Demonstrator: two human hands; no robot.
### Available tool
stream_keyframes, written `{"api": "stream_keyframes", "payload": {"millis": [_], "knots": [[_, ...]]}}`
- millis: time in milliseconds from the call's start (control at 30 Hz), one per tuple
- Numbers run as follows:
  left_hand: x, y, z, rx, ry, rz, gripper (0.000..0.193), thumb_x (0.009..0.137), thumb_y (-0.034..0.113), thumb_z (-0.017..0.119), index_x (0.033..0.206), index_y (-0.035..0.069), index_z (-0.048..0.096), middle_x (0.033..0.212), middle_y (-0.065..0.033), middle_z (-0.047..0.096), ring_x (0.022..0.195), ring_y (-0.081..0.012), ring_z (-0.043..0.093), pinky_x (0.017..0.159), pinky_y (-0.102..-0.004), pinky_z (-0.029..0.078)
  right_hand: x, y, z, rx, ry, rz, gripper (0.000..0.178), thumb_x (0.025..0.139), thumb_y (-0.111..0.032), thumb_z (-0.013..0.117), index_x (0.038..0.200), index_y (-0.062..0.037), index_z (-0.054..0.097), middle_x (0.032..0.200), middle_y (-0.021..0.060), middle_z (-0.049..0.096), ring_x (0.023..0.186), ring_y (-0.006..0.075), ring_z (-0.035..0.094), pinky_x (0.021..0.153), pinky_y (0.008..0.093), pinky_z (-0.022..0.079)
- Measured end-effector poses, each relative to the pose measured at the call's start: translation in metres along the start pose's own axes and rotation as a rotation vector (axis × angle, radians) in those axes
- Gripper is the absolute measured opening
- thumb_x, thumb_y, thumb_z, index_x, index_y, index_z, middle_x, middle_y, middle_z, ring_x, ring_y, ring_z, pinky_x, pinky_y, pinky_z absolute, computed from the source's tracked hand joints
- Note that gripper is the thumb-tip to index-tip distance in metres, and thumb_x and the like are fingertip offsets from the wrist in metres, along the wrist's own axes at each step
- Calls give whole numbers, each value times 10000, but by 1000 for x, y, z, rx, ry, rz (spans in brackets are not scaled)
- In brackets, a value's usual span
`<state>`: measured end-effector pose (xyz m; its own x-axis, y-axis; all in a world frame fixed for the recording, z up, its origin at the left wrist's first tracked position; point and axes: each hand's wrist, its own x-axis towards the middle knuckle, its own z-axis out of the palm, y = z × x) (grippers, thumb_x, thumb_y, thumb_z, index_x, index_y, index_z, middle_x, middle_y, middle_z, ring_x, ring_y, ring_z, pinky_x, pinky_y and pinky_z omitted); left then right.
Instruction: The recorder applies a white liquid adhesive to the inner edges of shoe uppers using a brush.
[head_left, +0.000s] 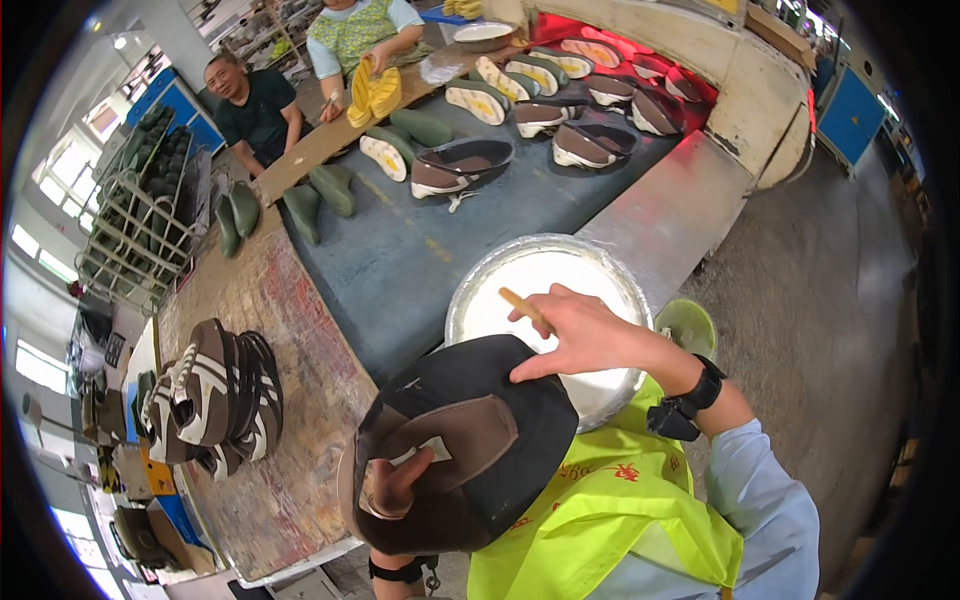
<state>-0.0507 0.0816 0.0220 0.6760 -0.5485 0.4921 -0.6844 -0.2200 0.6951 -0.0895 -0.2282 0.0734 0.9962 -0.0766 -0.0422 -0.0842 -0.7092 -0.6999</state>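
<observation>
A dark shoe upper (470, 420), black outside and brown inside, is held tilted with its opening toward me. My left hand (395, 487) reaches into it from below; its bent fingers show in the opening beside a small white label (436, 450), and the rest is hidden. My right hand (590, 330) is closed round a light wooden handle (527, 311), whose other end is hidden. The right thumb touches the upper's edge. Under that hand stands a round metal basin (462, 300) of white liquid, partly covered by the upper and my hand.
Beyond the basin, a dark conveyor belt (400, 270) carries shoes (462, 166), green lasts (302, 212) and insoles (476, 101) toward a red-lit machine opening (640, 45). Stacked brown shoes (215, 395) sit on the worn table (310, 490) at left. Two people (255, 105) (365, 35) are across the belt.
</observation>
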Motion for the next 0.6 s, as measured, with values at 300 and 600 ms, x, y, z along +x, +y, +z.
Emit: {"api": "stream_keyframes", "payload": {"millis": [300, 600], "knots": [[62, 14, 15, -979, -211, -255, 321, 852, 62, 617, 1171, 75, 585, 1239, -184, 548, 1158, -283, 519, 971, -369, 395, -2, -14, 15, -157, 171, -31, 357, 694, -287, 765, 871, -42, 575, 797, 56, 558, 837, 257, 501, 687, 392, 434], [13, -38, -50, 218, -128, -296, 318, 838, 116, 622, 1142, 25, 601, 1101, -169, 603, 951, -271, 572, 860, -353, 431, 3, 28, 19, 36, 468, 37, 86, 788, -98, 638, 861, -63, 610, 818, 105, 570, 842, 293, 520, 735, 394, 444]]}}
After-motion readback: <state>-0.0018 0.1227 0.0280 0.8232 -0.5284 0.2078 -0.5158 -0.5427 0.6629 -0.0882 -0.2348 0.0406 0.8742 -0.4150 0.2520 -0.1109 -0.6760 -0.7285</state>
